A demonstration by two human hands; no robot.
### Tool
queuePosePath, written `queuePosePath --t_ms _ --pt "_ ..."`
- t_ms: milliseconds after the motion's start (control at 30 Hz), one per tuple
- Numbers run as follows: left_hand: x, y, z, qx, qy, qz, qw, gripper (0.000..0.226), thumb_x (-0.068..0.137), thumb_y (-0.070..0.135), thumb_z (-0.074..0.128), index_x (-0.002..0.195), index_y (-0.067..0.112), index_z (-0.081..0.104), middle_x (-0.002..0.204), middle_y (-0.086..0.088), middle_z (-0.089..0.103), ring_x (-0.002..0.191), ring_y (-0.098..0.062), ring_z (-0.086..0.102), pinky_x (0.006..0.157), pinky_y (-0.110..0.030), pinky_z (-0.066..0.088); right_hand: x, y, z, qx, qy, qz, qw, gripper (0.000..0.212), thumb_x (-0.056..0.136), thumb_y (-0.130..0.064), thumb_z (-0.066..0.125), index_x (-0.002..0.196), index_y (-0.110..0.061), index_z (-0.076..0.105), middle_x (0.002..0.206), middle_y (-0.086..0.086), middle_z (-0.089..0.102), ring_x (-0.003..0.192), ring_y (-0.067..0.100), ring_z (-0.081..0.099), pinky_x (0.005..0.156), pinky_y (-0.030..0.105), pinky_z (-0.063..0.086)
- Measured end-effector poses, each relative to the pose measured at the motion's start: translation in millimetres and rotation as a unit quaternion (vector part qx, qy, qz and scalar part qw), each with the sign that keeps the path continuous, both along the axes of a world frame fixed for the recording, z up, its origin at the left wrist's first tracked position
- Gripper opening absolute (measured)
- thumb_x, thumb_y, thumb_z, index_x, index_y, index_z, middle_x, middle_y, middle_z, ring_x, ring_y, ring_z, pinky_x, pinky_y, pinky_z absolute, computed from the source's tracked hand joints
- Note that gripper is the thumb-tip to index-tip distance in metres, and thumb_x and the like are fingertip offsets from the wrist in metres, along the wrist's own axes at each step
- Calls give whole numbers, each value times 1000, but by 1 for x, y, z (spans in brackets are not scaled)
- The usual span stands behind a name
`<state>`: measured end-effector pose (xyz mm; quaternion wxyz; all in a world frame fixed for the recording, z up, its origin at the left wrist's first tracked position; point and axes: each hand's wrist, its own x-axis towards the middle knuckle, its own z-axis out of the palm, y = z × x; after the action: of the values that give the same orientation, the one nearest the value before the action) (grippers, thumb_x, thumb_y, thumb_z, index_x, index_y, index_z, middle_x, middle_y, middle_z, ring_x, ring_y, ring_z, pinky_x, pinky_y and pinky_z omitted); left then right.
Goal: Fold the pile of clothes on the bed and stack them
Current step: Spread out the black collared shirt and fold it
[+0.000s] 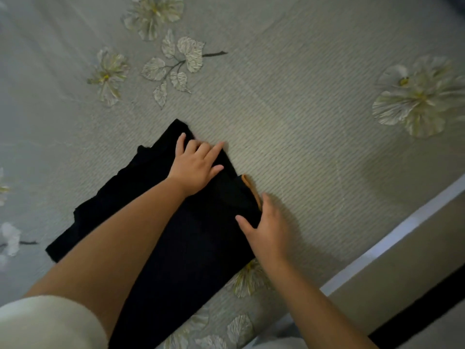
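My left hand (195, 167) presses flat on the black garment's (156, 222) far end; my right hand (266, 227), fingers spread, sits at its right edge.

Pale ribbed bedspread (289, 102), printed with cream flowers (417, 96) and a leafy sprig (176, 64). Light bed edge (392, 238) at lower right; dark floor strip (425, 306) beyond it.

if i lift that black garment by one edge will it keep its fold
Probably not: the black garment looks like soft cloth with uneven, wavy edges, so it would likely droop. The left hand rests flat on it, suggesting it needs smoothing. Likely light.
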<state>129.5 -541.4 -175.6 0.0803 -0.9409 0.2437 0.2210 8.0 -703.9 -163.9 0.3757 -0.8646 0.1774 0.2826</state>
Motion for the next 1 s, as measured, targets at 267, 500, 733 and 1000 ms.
queuePosePath --t_ms 267,500,733,1000 --pt "15 -6 -4 -53 29 46 997 85 77 60 3 144 12 27 112 -10 62 106 -28 53 89 -38 28 5 7 -9 88 19 -97 991 78 83 -46 60 144 -13 24 131 7 52 118 23 50 91 26 40" --pt "-5 51 26 -90 -22 37 995 67 91 53 19 143 13 29 110 -9 62 104 -30 50 84 -39 34 -10 24 19 138 -92 -95 982 51 83 -33 64 127 -11 52 108 -8 57 107 8 53 80 10 33" --pt "-88 158 75 -177 -77 30 981 77 86 54 16 135 1 42 93 -17 64 83 -33 53 74 -39 34 -84 115 66 92 -204 -22 974 59 80 -37 66 130 -10 51 123 4 61 114 17 57 95 21 41" --pt "-203 279 51 -156 -79 34 984 74 94 54 12 127 -3 48 76 -16 60 69 -34 55 71 -37 36 -197 233 45 -23 -187 147 971 57 70 -34 77 120 -11 60 82 5 64 67 20 64 54 28 50"
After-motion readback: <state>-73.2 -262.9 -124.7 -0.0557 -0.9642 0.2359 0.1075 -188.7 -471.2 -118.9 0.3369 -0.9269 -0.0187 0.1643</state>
